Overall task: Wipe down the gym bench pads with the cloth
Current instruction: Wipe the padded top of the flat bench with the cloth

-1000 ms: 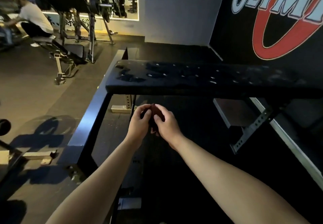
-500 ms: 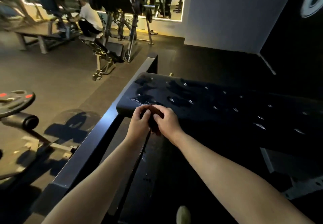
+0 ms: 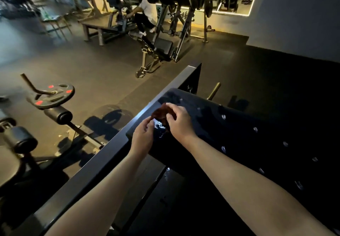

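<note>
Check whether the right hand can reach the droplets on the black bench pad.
Probably yes: the right hand, gripping the crumpled reddish-brown cloth, is right over the wet black bench pad, with nothing between.

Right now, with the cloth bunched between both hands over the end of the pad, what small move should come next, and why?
Probably press the cloth down onto the bench pad directly under it. The left hand and right hand hold it bunched at the pad's end, and wet drops shine along the surface, so wiping likely has not begun there.
</note>
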